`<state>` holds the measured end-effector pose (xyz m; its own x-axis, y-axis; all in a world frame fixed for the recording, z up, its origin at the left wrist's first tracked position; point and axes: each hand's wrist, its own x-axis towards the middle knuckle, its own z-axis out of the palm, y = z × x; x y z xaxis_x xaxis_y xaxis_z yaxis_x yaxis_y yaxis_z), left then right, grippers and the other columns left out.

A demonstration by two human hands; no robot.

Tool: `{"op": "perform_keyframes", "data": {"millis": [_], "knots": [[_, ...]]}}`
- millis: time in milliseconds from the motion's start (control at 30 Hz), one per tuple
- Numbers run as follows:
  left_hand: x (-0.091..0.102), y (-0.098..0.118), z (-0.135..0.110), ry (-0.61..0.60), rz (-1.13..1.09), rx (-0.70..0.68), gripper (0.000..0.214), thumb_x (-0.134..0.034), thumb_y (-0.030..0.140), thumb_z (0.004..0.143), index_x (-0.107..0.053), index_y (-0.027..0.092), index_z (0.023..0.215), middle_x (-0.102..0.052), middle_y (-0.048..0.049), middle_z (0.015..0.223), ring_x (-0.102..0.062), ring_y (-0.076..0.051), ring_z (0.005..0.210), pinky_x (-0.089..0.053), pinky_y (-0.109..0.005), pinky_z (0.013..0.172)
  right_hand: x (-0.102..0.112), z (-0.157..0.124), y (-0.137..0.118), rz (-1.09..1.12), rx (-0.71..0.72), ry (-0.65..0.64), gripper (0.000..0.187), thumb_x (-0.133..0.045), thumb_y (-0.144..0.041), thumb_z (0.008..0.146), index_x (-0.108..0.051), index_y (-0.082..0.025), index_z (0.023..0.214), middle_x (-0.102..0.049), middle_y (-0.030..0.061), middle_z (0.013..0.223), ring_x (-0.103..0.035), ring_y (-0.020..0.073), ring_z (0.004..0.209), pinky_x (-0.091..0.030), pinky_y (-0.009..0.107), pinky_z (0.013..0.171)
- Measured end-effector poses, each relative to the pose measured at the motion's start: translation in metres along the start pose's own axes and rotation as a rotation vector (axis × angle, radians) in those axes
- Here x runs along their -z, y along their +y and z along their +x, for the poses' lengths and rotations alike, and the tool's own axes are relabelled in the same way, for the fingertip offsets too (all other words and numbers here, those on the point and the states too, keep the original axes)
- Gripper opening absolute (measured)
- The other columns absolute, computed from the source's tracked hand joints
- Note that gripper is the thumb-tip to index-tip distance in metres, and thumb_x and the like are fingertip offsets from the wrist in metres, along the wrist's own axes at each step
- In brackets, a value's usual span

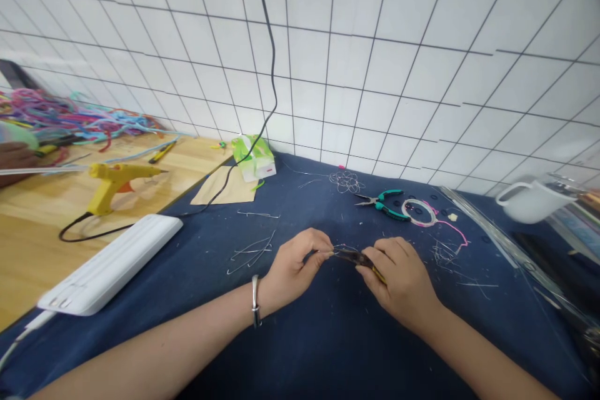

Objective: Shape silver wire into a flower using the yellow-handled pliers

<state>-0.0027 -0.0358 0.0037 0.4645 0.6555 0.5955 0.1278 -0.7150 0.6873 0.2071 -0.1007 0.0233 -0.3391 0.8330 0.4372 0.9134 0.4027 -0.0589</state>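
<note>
Between the fingertips of my left hand (300,262) a thin wire (341,246) is pinched. My right hand (398,278) is wrapped round dark-jawed pliers (351,255) with a bit of yellow on the handle. The jaws point left and meet the wire close to my left fingertips; whether they clamp it is too small to tell. Left of my left hand lie several bent wire pieces (253,251) on the dark blue cloth (304,350). Beyond my hands are a coil of wire (345,182) and teal-handled needle-nose pliers (387,203).
A white power strip (112,262) and a yellow glue gun (115,184) are at left, with a black cord hanging by the tiled wall. Another person's hand (19,159) shows at the far left. A ring with pink thread (419,212) and a white mug (534,200) stand right.
</note>
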Motion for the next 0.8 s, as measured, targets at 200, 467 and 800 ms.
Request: {"op": "perform_keyframes", "data": {"millis": [200, 467, 800], "knots": [[0.001, -0.001, -0.001, 0.017, 0.049, -0.142, 0.016, -0.049, 0.003, 0.08, -0.053, 0.017, 0.085, -0.058, -0.003, 0.085, -0.056, -0.013, 0.083, -0.045, -0.027, 0.073, 0.005, 0.001, -0.001, 0.031, 0.004, -0.019, 0.02, -0.047, -0.031, 0.084, -0.059, -0.016, 0.09, -0.054, 0.0076, 0.086, -0.047, 0.019, 0.081, -0.035, 0.037, 0.076], [0.001, -0.004, -0.003, 0.048, 0.083, -0.19, 0.017, -0.05, 0.002, 0.078, -0.052, 0.017, 0.086, -0.058, -0.0029, 0.085, -0.056, -0.013, 0.083, -0.046, -0.028, 0.073, 0.014, 0.003, -0.006, -0.016, 0.013, -0.021, 0.021, -0.047, -0.031, 0.084, -0.06, -0.016, 0.091, -0.054, 0.008, 0.086, -0.047, 0.0189, 0.081, -0.036, 0.036, 0.073], [0.001, 0.002, -0.001, 0.033, 0.106, -0.243, 0.02, -0.05, 0.0, 0.077, -0.053, 0.016, 0.088, -0.058, -0.0034, 0.085, -0.056, -0.012, 0.08, -0.047, -0.027, 0.07, 0.022, 0.002, -0.012, -0.079, 0.026, -0.008, 0.021, -0.046, -0.029, 0.085, -0.06, -0.016, 0.093, -0.054, 0.0075, 0.083, -0.046, 0.0187, 0.078, -0.036, 0.035, 0.073]]}}
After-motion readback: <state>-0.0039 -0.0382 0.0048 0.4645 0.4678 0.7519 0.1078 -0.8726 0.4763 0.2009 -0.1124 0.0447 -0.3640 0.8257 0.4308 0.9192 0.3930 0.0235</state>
